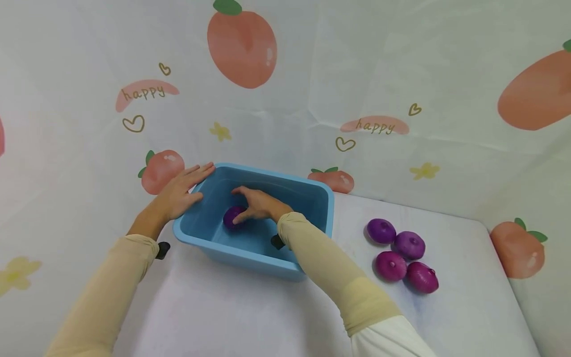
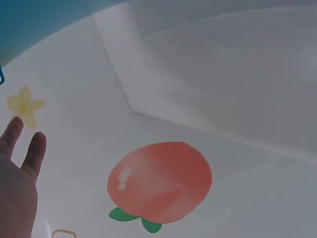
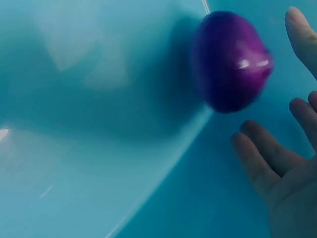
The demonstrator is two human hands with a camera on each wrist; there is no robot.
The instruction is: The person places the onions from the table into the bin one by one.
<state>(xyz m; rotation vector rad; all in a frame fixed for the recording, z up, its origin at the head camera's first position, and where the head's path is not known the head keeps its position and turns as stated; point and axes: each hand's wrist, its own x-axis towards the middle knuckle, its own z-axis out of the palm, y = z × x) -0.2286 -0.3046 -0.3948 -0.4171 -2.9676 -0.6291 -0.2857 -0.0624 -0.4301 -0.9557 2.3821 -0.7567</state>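
Red onion (image 3: 230, 62) on floor of blue tub (image 1: 250, 265), likely firm, light, slick; best cupped around middle. My right hand (image 1: 260, 204) inside tub, fingers spread, holding nothing; left hand (image 1: 176, 196) straight-fingered at tub's left end.

Tub (image 1: 250, 264): plain light blue, inside and out; glossier, more teal in right wrist view. Onion inside it (image 1: 229, 217): deep violet, magenta towards tip, pale glints. Outside, on the bench (image 1: 250, 312), four more: far-left onion (image 1: 380, 231) dark violet; far-right onion (image 1: 410, 245) mid purple; near-left onion (image 1: 389, 266) and near-right onion (image 1: 422, 277) both magenta. Bench plain off-white, faint lilac cast. Backdrop (image 1: 357, 64): off-white, printed with coral-red fruits (image 1: 243, 49), green leaves (image 1: 227, 6), yellow flowers (image 1: 220, 131), golden-brown heart outlines; "happy" likewise golden-brown on pink strokes. Sleeves (image 1: 107, 282): plain beige; white fabric (image 1: 388, 337) above the right one.
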